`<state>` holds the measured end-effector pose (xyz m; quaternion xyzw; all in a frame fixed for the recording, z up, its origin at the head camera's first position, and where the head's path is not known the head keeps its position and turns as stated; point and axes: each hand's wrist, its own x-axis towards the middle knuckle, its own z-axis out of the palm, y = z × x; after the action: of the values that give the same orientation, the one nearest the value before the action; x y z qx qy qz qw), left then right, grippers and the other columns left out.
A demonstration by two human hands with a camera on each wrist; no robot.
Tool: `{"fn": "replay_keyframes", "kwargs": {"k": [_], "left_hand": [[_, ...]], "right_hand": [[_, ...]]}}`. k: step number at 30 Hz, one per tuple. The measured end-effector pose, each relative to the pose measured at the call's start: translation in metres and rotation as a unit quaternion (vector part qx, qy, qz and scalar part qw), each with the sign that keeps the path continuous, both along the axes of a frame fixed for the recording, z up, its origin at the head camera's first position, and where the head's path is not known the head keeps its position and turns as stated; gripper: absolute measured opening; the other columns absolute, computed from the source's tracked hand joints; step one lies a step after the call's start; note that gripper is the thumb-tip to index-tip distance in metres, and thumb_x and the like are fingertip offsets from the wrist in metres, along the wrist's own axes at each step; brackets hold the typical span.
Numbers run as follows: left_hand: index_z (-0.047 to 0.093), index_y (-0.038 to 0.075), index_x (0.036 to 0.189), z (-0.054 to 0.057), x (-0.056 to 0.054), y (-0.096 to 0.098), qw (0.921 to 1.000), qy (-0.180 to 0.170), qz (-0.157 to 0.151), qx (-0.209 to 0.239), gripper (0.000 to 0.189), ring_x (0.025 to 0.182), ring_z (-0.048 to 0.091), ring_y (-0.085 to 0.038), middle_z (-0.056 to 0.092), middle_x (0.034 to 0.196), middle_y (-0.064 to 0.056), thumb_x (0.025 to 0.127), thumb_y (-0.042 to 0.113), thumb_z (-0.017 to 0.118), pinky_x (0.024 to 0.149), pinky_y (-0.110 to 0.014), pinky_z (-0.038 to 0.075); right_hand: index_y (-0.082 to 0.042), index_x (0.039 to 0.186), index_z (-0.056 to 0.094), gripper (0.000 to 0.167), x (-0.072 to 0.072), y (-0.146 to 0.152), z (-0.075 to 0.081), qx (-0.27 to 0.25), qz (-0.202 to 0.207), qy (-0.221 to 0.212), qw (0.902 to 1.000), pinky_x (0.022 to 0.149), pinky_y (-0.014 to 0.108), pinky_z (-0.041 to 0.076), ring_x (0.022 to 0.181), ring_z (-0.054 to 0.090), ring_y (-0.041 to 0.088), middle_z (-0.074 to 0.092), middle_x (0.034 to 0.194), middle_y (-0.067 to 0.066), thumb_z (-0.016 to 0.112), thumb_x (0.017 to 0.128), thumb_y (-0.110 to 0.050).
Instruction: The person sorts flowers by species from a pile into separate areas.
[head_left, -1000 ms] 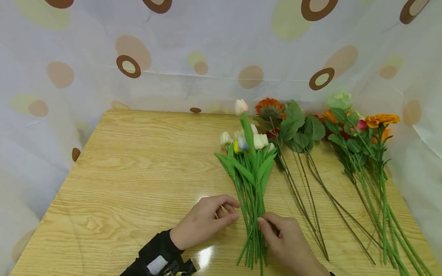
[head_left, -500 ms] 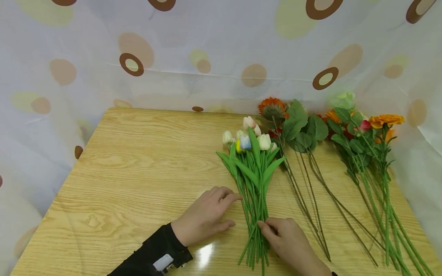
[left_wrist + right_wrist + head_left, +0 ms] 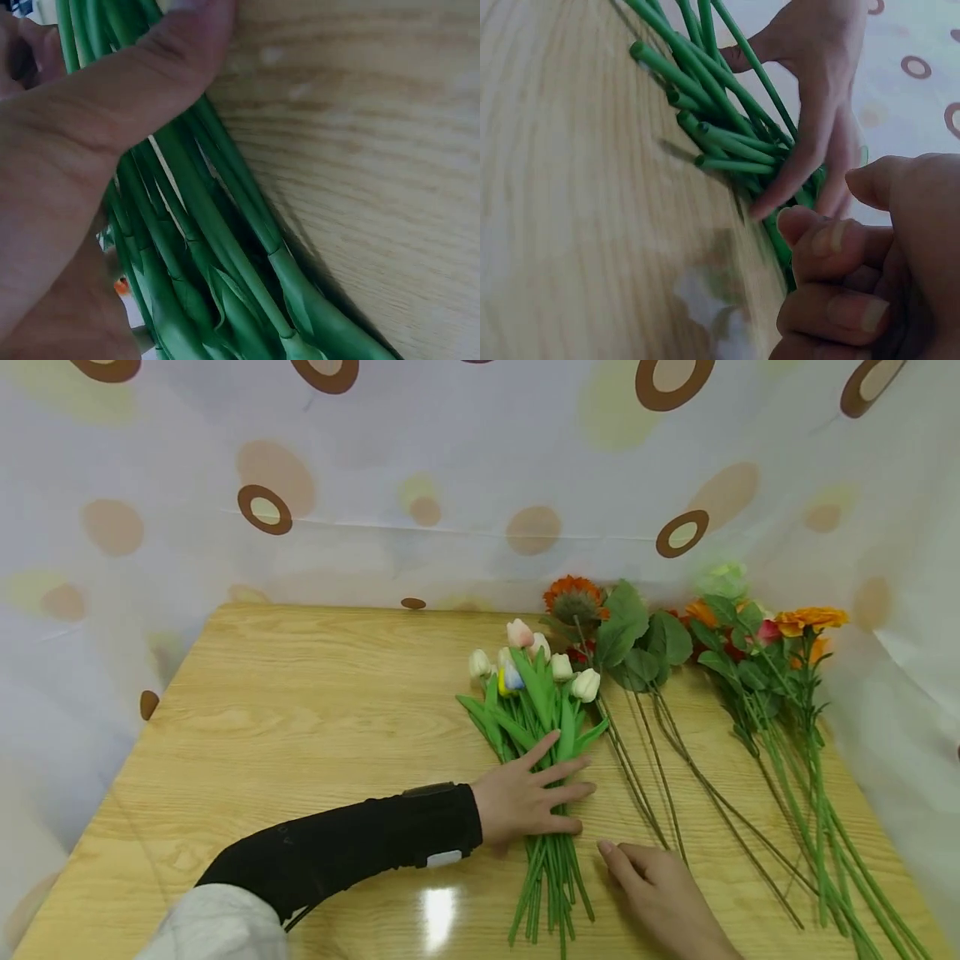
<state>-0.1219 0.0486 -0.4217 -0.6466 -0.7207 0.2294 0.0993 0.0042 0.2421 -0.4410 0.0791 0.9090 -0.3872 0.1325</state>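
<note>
A bunch of artificial tulips [image 3: 547,868] with green stems and white, pink, yellow and blue heads lies right of the table's middle. My left hand [image 3: 528,797] lies across its upper stems and leaves, fingers spread and fairly straight. In the left wrist view the thumb [image 3: 142,94] crosses over the stems. Beside the lower stems, to their right, is my right hand [image 3: 663,897], its fingers loosely curled with nothing in them. Several cut stem ends [image 3: 705,135] fan out unevenly in the right wrist view.
Right of the tulips, an orange flower [image 3: 573,597] and broad leaves [image 3: 626,622] lie on long brown stems. Farther right is a pile of orange, red and pale green flowers [image 3: 810,622]. A patterned curtain [image 3: 465,468] hangs behind the wooden table [image 3: 322,718].
My left hand has moved from beside the stems to lie over the bunch. My right hand has let go of the stems and drawn right. The pink tulip has come down level with the others.
</note>
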Motion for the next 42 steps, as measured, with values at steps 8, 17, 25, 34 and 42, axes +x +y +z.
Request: {"fn": "replay_keyframes", "kwargs": {"k": [8, 17, 25, 34, 42], "left_hand": [[0.038, 0.034, 0.128, -0.005, -0.004, 0.001, 0.9996, 0.012, 0.020, -0.014, 0.071, 0.131, 0.030, -0.020, 0.041, 0.130, 0.003, 0.071, 0.073, 0.055, 0.104, -0.060, 0.005], [0.050, 0.026, 0.107, -0.016, -0.011, -0.027, 0.9942, 0.022, -0.025, 0.102, 0.015, 0.118, 0.043, -0.019, 0.051, 0.112, 0.002, 0.097, 0.015, 0.050, 0.104, -0.058, 0.014], [0.053, 0.020, 0.104, -0.011, -0.024, -0.058, 0.9900, 0.004, -0.038, 0.136, 0.014, 0.116, 0.046, -0.020, 0.053, 0.110, 0.000, 0.095, 0.010, 0.050, 0.103, -0.057, 0.019], [0.053, 0.018, 0.105, -0.014, -0.042, -0.093, 0.9901, -0.018, -0.023, 0.137, 0.019, 0.116, 0.044, -0.022, 0.051, 0.112, -0.003, 0.088, 0.017, 0.062, 0.102, -0.059, 0.018], [0.051, 0.019, 0.108, -0.023, -0.058, -0.118, 0.9906, -0.053, 0.029, 0.123, 0.044, 0.121, 0.040, -0.024, 0.048, 0.116, -0.004, 0.078, 0.048, 0.067, 0.102, -0.062, 0.012]], "right_hand": [[-0.013, 0.059, 0.052, 0.053, 0.005, 0.004, -0.006, 0.000, -0.012, 0.013, 0.9998, 0.043, 0.024, 0.034, 0.042, 0.033, 0.008, 0.038, 0.049, -0.003, 0.040, 0.096, -0.048], [-0.015, 0.062, 0.056, 0.051, 0.005, 0.003, -0.007, -0.006, -0.007, 0.000, 1.0000, 0.044, 0.024, 0.035, 0.043, 0.036, 0.008, 0.040, 0.050, -0.003, 0.040, 0.095, -0.050], [-0.016, 0.063, 0.056, 0.049, 0.005, 0.003, -0.006, -0.005, 0.004, -0.001, 1.0000, 0.045, 0.023, 0.034, 0.044, 0.036, 0.007, 0.039, 0.051, -0.004, 0.041, 0.096, -0.049], [-0.016, 0.062, 0.057, 0.049, 0.004, 0.003, -0.005, -0.005, 0.009, 0.003, 0.9999, 0.042, 0.023, 0.033, 0.042, 0.035, 0.007, 0.040, 0.049, -0.004, 0.041, 0.096, -0.048], [-0.016, 0.062, 0.056, 0.049, 0.000, 0.003, -0.006, -0.005, 0.020, 0.010, 0.9997, 0.043, 0.023, 0.033, 0.041, 0.034, 0.007, 0.040, 0.048, -0.004, 0.041, 0.096, -0.047]]}}
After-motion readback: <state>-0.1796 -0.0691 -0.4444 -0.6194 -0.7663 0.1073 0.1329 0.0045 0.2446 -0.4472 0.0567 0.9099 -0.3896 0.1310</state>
